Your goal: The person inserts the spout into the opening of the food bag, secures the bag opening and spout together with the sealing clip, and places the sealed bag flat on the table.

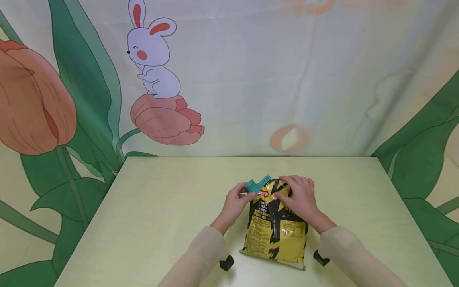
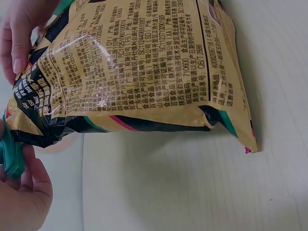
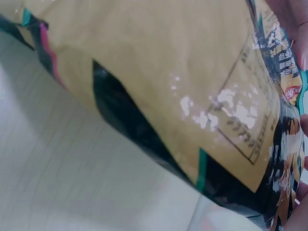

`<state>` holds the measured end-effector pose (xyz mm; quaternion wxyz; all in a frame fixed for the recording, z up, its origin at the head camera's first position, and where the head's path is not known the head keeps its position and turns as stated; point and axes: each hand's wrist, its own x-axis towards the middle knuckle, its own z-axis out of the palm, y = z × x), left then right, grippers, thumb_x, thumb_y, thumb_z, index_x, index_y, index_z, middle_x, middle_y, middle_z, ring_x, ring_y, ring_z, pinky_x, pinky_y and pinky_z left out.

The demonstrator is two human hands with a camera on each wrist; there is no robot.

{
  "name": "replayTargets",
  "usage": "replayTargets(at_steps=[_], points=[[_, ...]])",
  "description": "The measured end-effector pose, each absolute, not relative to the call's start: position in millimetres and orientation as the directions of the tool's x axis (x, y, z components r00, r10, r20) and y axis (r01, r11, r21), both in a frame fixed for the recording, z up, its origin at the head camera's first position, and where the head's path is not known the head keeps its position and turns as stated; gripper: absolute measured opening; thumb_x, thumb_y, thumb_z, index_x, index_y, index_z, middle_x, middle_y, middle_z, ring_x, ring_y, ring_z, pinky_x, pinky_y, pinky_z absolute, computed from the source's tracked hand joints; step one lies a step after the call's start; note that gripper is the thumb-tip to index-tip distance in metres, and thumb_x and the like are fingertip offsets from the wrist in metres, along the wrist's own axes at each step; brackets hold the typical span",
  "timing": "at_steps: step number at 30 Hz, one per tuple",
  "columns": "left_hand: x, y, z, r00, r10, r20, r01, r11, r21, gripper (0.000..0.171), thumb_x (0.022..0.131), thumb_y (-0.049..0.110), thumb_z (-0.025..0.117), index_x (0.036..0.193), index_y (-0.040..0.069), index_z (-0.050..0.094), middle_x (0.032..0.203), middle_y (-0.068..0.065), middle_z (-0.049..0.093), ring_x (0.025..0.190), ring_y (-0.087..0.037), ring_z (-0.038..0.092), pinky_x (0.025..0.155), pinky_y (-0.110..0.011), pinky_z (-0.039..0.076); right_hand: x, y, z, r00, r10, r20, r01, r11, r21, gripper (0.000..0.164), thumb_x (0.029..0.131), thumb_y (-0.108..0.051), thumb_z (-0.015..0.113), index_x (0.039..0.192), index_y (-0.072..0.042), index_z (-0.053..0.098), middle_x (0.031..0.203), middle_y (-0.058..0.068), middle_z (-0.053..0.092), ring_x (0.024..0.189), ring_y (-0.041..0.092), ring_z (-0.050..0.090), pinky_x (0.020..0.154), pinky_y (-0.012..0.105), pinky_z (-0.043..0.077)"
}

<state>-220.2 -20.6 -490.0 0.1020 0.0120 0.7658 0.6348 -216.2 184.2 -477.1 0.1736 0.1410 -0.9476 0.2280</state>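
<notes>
A gold and black snack bag [image 1: 261, 235], covered in printed text, lies upright on the table with its top edge away from me. My left hand [image 1: 233, 204] pinches a teal plastic bag clip [image 1: 256, 185] at the bag's top left corner. In the left wrist view the clip [image 2: 13, 155] sits between thumb and fingers, against the bag's end. My right hand [image 1: 300, 198] grips the top right of the bag, thumb on the printed face, other fingers over the far edge. How far the clip reaches over the bag's edge is partly hidden.
The pale wooden table [image 1: 161, 215] stretches out on both sides of the bag. Behind it hangs a curtain [image 1: 244, 79] printed with a rabbit and tulips. Small black pieces [image 1: 226, 263] show beneath both sleeves, at the wrists.
</notes>
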Motion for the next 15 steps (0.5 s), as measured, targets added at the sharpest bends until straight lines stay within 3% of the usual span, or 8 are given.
replayTargets(at_steps=[5,11,15], points=[[-220,-21,-489,-0.981,0.126,-0.145,-0.118,0.201,0.972,0.049,0.084,0.026,0.06,0.126,0.006,0.045,0.109,-0.012,0.055,0.088,-0.017,0.055,0.081,-0.04,0.046,-219,182,-481,-0.906,-0.192,0.378,-0.343,0.855,-0.388,0.05,0.075,-0.039,0.066,0.117,-0.013,0.055,0.114,0.012,0.057,0.107,0.032,0.045,0.093,0.055,0.023],[-218,-19,-482,-0.984,0.097,-0.148,-0.125,0.21,0.97,0.049,0.084,0.018,0.06,0.128,0.005,0.042,0.109,-0.015,0.055,0.086,-0.017,0.054,0.074,-0.032,0.048,-224,180,-486,-0.902,-0.195,0.385,-0.35,0.851,-0.39,0.048,0.078,-0.04,0.064,0.116,-0.013,0.056,0.115,0.012,0.056,0.107,0.031,0.044,0.091,0.051,0.026],[-227,-18,-496,-0.987,0.08,-0.142,-0.123,0.21,0.97,0.053,0.083,0.02,0.062,0.13,0.008,0.041,0.109,-0.013,0.055,0.085,-0.015,0.053,0.07,-0.027,0.047,-229,180,-492,-0.891,-0.188,0.413,-0.364,0.84,-0.403,0.045,0.079,-0.037,0.063,0.116,-0.011,0.056,0.114,0.012,0.056,0.106,0.031,0.045,0.09,0.05,0.028]])
